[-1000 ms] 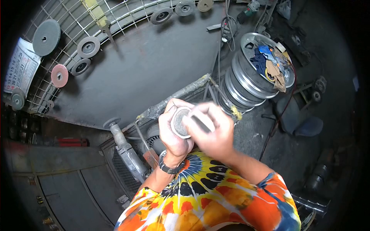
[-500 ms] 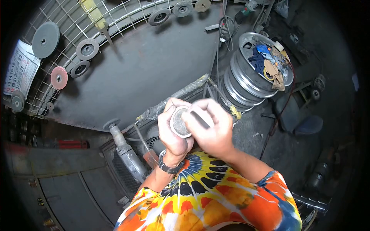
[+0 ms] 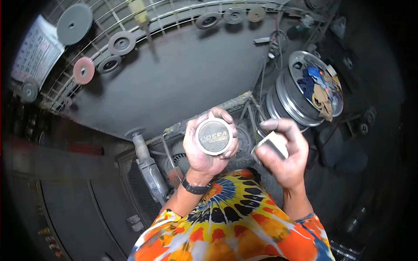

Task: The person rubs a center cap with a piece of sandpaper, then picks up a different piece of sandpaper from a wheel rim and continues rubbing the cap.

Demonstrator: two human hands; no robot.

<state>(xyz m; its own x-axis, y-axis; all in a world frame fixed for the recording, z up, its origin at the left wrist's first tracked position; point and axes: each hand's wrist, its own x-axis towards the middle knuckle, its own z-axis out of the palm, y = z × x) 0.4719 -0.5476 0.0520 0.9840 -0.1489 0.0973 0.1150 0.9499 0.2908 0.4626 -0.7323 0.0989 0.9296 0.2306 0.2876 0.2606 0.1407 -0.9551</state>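
A round, light-rimmed disc-shaped piece (image 3: 214, 136) with raised lettering on its grey face faces up in my left hand (image 3: 198, 152), whose fingers wrap round its edge. To the right, my right hand (image 3: 289, 152) grips a small pale block (image 3: 278, 142) with a dark side between thumb and fingers. The block and the round piece are apart, with a gap between the two hands. A dark watch is on my left wrist.
A grey angle grinder (image 3: 149, 169) stands at the lower left of my hands. Metal wheel rims (image 3: 291, 102) with rags on top are stacked at the right. Abrasive discs (image 3: 122, 43) hang on a wire grid behind a dark panel (image 3: 187, 74).
My right hand has moved right with the block, off the round piece, whose lettered face now shows. The view has shifted, so the surroundings sit differently in the frame.
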